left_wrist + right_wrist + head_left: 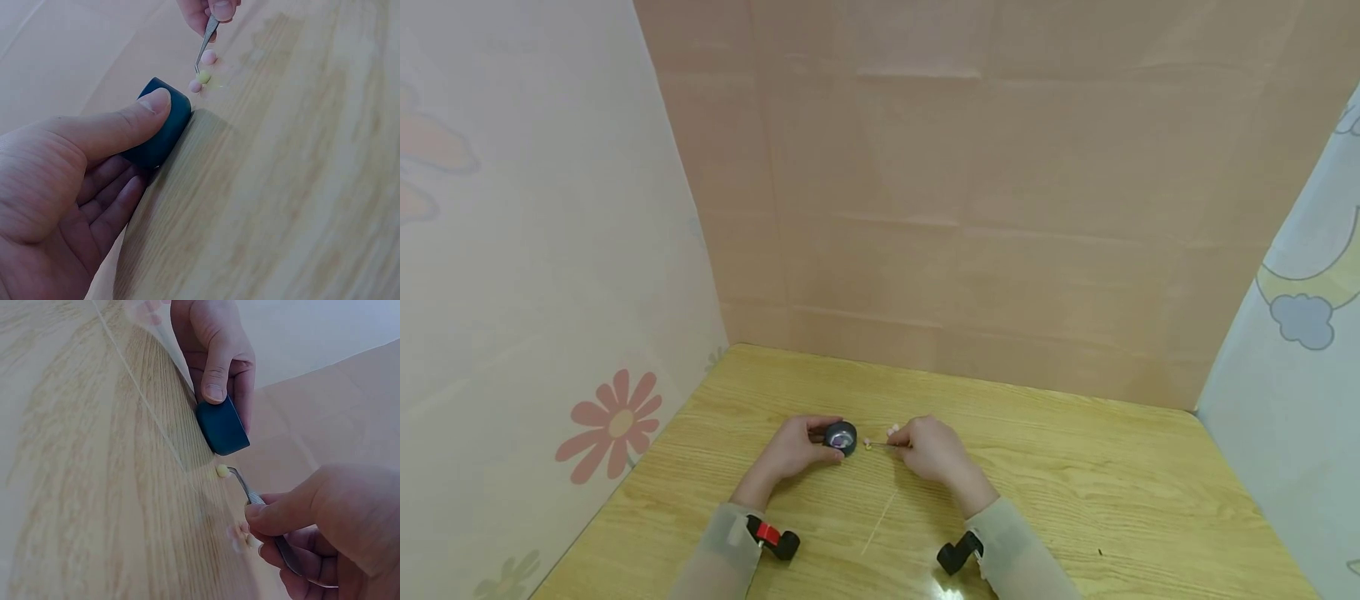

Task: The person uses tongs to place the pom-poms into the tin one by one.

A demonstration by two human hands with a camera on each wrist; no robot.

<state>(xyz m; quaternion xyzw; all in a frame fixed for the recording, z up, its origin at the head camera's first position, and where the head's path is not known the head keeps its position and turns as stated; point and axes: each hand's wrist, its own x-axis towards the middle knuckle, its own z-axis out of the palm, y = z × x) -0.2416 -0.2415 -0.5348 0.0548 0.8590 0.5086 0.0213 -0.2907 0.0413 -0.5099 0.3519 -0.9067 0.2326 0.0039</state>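
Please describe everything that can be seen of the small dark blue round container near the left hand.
The container is small, round and low, dark blue-grey outside, with smooth matte walls that look like plastic. In the head view its open top shows a shiny, silvery inside. It stands upright on the wooden table. The left hand holds it, with the thumb on its side wall. The tips of the tweezers and a few small beads lie close beside it, apart from it.

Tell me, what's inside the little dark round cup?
From the head view, the cup that the left hand holds shows a shiny, purplish inside, too small to tell what. The wrist views show only its outside, so any contents stay hidden.
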